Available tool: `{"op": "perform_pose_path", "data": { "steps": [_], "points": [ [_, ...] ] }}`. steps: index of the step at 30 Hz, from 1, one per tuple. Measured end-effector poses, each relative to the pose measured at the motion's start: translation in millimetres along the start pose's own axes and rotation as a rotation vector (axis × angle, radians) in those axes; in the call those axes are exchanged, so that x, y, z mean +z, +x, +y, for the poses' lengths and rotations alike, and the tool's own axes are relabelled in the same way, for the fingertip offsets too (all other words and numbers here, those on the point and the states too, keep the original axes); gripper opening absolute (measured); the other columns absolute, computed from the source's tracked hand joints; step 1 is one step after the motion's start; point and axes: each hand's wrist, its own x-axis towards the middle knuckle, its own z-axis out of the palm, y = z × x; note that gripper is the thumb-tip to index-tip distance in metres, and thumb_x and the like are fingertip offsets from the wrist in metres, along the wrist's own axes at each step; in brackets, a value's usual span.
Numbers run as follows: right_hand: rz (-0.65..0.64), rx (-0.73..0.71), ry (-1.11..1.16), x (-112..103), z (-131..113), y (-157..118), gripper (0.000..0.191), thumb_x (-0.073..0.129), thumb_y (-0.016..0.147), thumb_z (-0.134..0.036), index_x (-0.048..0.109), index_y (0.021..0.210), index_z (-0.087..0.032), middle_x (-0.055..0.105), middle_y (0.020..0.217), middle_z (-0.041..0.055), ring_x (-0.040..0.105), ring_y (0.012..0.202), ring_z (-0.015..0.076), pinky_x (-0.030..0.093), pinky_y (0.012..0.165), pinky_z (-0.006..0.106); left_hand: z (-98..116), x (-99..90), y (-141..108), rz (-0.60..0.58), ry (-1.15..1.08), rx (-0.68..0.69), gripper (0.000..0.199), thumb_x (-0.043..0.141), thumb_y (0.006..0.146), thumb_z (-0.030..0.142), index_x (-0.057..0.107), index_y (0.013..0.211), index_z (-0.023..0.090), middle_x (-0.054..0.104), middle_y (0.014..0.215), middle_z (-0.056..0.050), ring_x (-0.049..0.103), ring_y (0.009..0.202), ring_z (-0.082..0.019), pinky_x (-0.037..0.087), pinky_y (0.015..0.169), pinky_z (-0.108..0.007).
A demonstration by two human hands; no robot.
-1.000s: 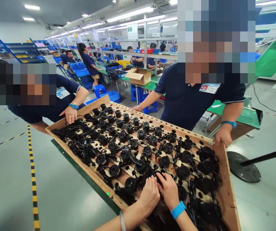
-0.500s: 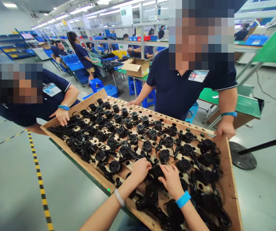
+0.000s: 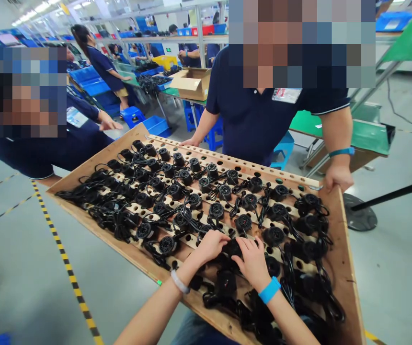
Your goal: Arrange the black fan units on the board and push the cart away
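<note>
Near the wooden board's [image 3: 338,268] front edge, our left hand [image 3: 211,244] and right hand [image 3: 252,261] both grip one black motor [image 3: 233,247], probably rigid, cord floppy.

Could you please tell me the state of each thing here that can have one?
Left hand: fingers curled on a black part.
Right hand: on the same part.
Board: tilted, full of parts and tangled cords.
Co-worker's hand: gripping the board's edge.
Cardboard box: open.
</note>
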Motion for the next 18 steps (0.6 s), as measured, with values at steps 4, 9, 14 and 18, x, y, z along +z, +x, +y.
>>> {"op": "perform_pose_path", "data": {
  "steps": [4,9,14,18],
  "points": [
    [-0.011,0.018,-0.007,-0.6,-1.6,0.1,0.042,0.066,0.079,-0.020,0.054,0.120,-0.015,0.064,0.115,0.0089,0.056,0.106,0.0258,0.025,0.104,0.052,-5.3,-0.8,1.9,0.003,-0.050,-0.010,0.030,0.051,0.082,0.014,0.070,0.104,0.017,0.071,0.104,-0.006,0.066,0.095,-0.020,0.045,0.088,-0.028],
    [-0.034,0.034,0.005,-2.2,-1.8,1.3,0.045,0.068,0.077,-0.019,0.054,0.120,-0.016,0.064,0.115,0.0073,0.055,0.107,0.0245,0.026,0.104,0.052,-7.5,-2.5,0.9,0.013,-0.192,-0.066,0.024,0.058,0.076,0.014,0.071,0.096,0.017,0.074,0.092,-0.005,0.067,0.084,-0.017,0.047,0.079,-0.025],
    [-0.020,0.026,-0.024,-1.6,-1.0,2.0,0.041,0.063,0.080,-0.019,0.054,0.120,-0.016,0.065,0.116,0.0082,0.057,0.105,0.0248,0.025,0.104,0.052,-7.8,-3.6,-4.2,0.055,-0.276,-0.148,0.008,0.063,0.074,0.019,0.069,0.078,0.016,0.071,0.074,-0.001,0.064,0.069,-0.013,0.044,0.065,-0.021],
    [0.010,-0.013,-0.079,-2.1,0.1,2.2,0.037,0.056,0.085,-0.023,0.053,0.122,-0.017,0.065,0.115,0.0090,0.057,0.101,0.0256,0.024,0.104,0.054,-5.2,-9.5,-5.5,0.015,-0.241,-0.121,0.007,0.062,0.074,0.019,0.069,0.076,0.018,0.071,0.075,0.001,0.062,0.069,-0.013,0.042,0.065,-0.021]
  ]
}}
